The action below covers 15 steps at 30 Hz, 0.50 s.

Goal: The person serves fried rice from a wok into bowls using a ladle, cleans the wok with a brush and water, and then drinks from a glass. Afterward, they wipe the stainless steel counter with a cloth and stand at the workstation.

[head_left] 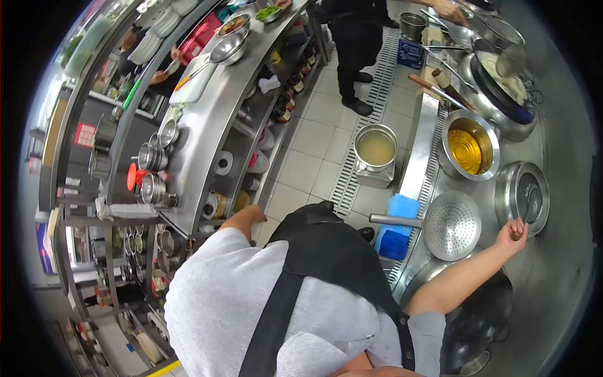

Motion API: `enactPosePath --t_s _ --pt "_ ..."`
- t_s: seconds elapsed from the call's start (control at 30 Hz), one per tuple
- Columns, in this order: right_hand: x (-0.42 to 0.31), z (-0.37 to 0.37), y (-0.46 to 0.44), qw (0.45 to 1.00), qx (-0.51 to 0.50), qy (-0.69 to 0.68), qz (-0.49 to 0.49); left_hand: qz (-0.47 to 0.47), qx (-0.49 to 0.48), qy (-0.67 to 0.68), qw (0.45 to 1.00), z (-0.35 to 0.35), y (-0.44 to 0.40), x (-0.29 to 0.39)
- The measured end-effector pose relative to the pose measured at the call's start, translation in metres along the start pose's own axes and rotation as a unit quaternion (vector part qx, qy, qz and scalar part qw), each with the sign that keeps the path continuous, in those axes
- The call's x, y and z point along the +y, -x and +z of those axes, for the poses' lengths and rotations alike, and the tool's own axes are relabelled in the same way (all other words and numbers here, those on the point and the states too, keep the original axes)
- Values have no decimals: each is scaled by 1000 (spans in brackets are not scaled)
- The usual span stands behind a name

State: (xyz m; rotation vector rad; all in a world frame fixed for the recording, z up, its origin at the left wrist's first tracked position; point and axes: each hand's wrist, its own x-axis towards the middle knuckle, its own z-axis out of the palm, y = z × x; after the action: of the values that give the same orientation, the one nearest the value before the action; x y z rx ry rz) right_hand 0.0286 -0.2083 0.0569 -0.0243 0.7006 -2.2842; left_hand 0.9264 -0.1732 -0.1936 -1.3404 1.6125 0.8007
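Nearest, bottom centre: your grey shirt (220, 301) and black apron (333, 248). Your left hand (254, 215) hangs left of centre near the lower shelves; cannot tell whether it grips anything. Your right hand (514, 237), right side of frame, has its fingers curled on the dark end of what looks like the handle of a ladle (531, 198); the ladle leans in a steel pot (503, 193) just above that hand.

Beneath your right forearm, lower right, a black wok (480, 308). Just above the forearm a perforated skimmer (452, 226) lies between you and the steel pot, handle jutting left across a blue bundle (402, 209), material unclear. Above the skimmer, a pan of amber liquid (466, 151). At frame centre, a pot of cloudy liquid (377, 148) sits on a boxy metal stand by the floor drain, obstructing your walkway.

Surfaces: brushed steel cooktop (493, 207) down the right; pale tiles (314, 135) underfoot, slotted drain grate (345, 188) running through them. Left, a long steel counter (195, 135) bears bowls and a white board (190, 87); bottles line its under-shelf.

Farthest: a co-worker in dark clothes (352, 44), top centre; shelved plates (147, 47), upper left.
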Motion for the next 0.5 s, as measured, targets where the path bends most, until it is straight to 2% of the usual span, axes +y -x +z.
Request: enactPosePath --t_s 0.03,0.13,0.2,0.27,0.3,0.33,0.37,0.4,0.43,0.47,0.5 --pt "-4 -2 5 1000 3 -11 -20 69 9 -51 996 0 -12 -1" --pt "-10 5 20 998 8 -23 -59 134 2 -28 991 -23 -68 29" --pt "-16 6 23 996 11 -24 -82 112 141 136 974 -97 -25 80" --pt "-29 -9 14 996 -30 -74 -43 167 199 230 938 -147 -25 112" --pt "-36 -17 9 990 -54 -129 -9 192 185 206 942 -167 -17 121" --pt "-40 -20 7 989 -87 -116 2 203 210 250 923 -190 -7 132" --pt "-31 11 35 991 -87 -105 9 222 223 288 904 -213 -5 149" --pt "-26 27 48 992 -82 -95 -21 236 227 303 895 -224 -5 162" --pt "-22 31 54 983 -90 -147 -58 251 227 316 886 -228 -4 165" --pt "-28 28 55 984 -92 -143 -61 267 208 305 890 -233 -3 166" --pt "-29 26 61 962 -164 -215 -33 281 216 262 898 -233 -5 165"
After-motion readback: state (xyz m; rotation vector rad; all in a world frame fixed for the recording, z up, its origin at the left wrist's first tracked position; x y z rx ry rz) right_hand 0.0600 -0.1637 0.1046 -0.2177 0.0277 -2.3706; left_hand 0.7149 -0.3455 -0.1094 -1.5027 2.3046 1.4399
